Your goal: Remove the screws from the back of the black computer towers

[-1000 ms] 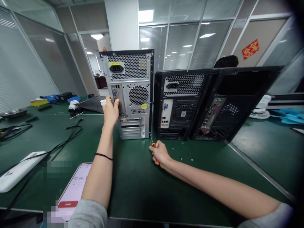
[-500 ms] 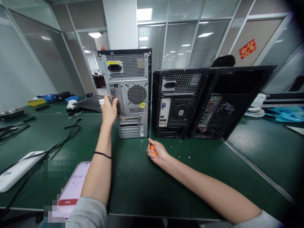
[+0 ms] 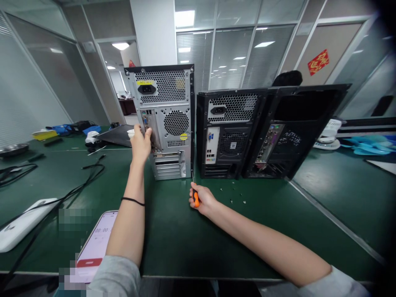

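Observation:
A silver computer case (image 3: 173, 159) stands upright with its back panel towards me. My left hand (image 3: 140, 143) grips its left edge, the thumb on the back by the ports and the fingers round the side. In my right hand (image 3: 202, 199) is an orange and black screwdriver (image 3: 196, 199), pointing up. Its thin shaft reaches the lower right corner of the case; whether the tip sits in a screw is too small to tell. Several small loose screws (image 3: 232, 201) lie on the table right of this hand.
Two black computer cases (image 3: 213, 168) (image 3: 295, 111) stand close on the right. A phone (image 3: 99, 243) with a running timer lies by my left forearm. Black cables (image 3: 77, 187) cross a white power strip (image 3: 24, 225) on the left of the green table (image 3: 173, 247).
The right hand has turned its grip, and more of the screwdriver's handle and shaft shows now. My left hand stays on the case. The whole view has shifted slightly.

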`<state>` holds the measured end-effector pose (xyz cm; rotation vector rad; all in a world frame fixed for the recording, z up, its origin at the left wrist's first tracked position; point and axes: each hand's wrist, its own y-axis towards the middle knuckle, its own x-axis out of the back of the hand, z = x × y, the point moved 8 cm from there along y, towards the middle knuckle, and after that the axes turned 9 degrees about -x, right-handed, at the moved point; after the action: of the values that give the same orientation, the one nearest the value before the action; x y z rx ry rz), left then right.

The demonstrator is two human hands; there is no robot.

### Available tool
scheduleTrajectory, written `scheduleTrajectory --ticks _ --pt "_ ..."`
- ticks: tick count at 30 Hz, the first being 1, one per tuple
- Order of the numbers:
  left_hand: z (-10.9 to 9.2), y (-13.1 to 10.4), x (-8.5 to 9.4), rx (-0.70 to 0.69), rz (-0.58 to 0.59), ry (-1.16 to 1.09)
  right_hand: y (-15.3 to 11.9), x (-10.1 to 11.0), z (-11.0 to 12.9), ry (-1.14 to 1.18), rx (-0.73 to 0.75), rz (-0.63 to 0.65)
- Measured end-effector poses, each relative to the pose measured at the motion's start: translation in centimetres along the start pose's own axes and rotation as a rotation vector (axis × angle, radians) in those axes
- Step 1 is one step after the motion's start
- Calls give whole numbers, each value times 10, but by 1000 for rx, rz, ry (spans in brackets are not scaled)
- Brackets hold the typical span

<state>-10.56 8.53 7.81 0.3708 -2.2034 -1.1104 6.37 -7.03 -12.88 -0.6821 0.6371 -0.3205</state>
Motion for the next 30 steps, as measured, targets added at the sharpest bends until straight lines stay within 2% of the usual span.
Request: scheduleTrajectory --ticks 5,11,15,18,23,30 --pt "1 0 0 16 0 9 -3 1 4 38 32 20" --pt "1 0 0 17 0 -10 -2 -7 4 228 -67 197" --pt "0 0 0 10 8 1 -3 -9 4 259 -74 237" --pt "-1 0 1 12 11 1 -4 -8 4 179 -55 171" --pt "-1 -1 3 14 5 -8 -3 0 7 69 67 19" --pt "1 0 1 -8 -4 -11 0 11 10 -2 156 -81"
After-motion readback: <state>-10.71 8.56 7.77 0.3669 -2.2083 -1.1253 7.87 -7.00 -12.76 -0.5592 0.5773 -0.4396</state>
